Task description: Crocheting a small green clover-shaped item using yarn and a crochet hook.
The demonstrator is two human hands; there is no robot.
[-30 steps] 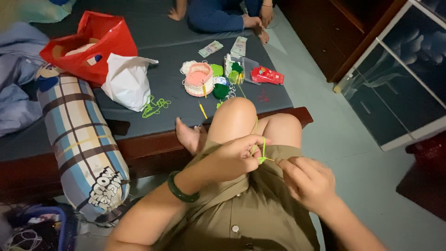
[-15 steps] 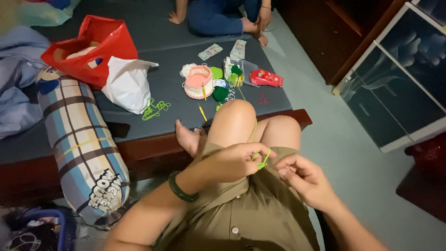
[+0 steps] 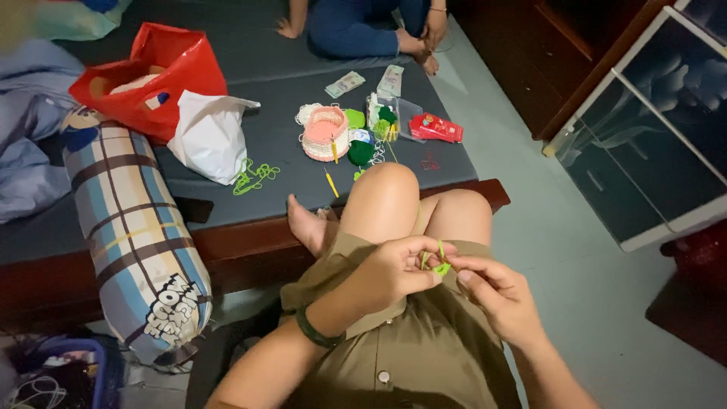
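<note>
Bed: grey mattress (image 3: 288, 151) at 12 o'clock, pink crocheted basket (image 3: 324, 133) on it.
Your left hand (image 3: 394, 271): fingers pinching small bright-green yarn piece (image 3: 440, 266).
Your right hand (image 3: 501, 299): fingers pinching the same piece.

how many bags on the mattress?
2. A red bag stands open at the far left of the grey mattress; a white bag lies against its right side, just above the green yarn scrap. More could be hidden behind the red one.

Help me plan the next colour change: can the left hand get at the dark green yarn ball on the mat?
Probably not freely: the left hand pinches the light green yarn piece, and the raised knee sits between it and the dark green yarn ball.
</note>
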